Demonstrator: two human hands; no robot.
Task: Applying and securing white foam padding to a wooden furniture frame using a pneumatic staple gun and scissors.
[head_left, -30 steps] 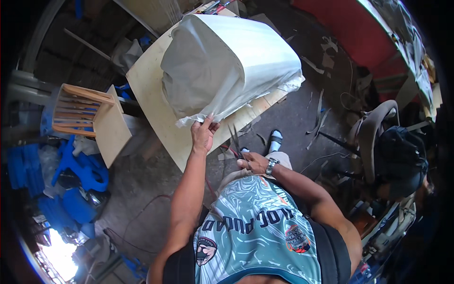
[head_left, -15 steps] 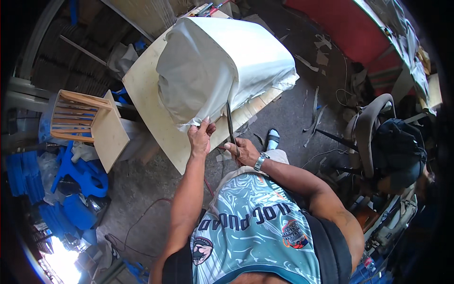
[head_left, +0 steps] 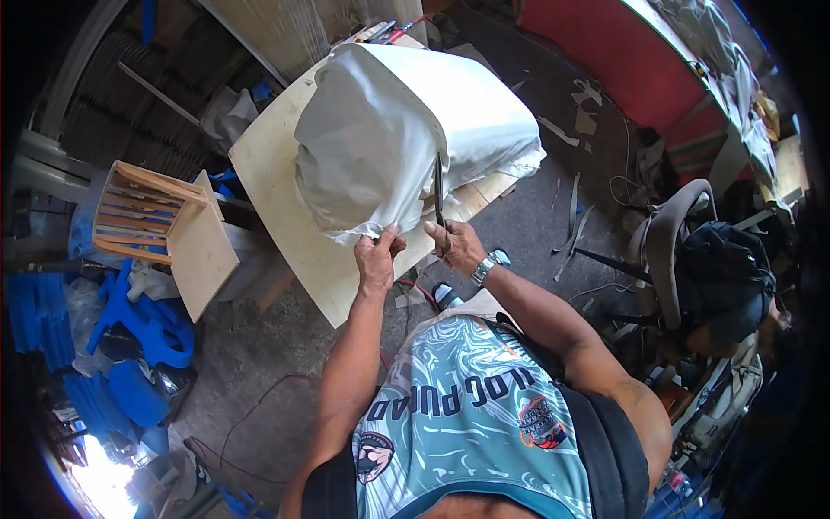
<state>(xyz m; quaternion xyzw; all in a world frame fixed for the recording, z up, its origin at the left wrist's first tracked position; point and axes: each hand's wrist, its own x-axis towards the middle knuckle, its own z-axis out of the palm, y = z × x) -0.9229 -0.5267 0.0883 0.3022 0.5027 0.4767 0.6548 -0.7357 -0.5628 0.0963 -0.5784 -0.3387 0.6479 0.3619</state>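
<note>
A large form covered in white fabric (head_left: 471, 95) lies on a plywood board (head_left: 268, 182). My left hand (head_left: 377, 261) pinches the loose lower edge of this cover between thumb and fingers. In my right hand (head_left: 462, 249) is a pair of long, dark scissors (head_left: 438, 186). Their blades point away from me, up against the fabric at the form's near corner. The handles are mostly hidden by my fingers, and I cannot tell how far the blades are apart.
Hand tools (head_left: 389, 33) lie at the board's far end. A wooden slatted chair piece (head_left: 143, 216) stands to the left, above blue plastic parts (head_left: 147, 316). On the right is a grey office chair (head_left: 666, 251). Fabric scraps (head_left: 574, 212) and a red cord (head_left: 229, 424) lie on the floor.
My right hand and the scissors have moved farther away and slightly right along the fabric corner. The left hand keeps its pinch on the edge. The whole view has shifted slightly.
</note>
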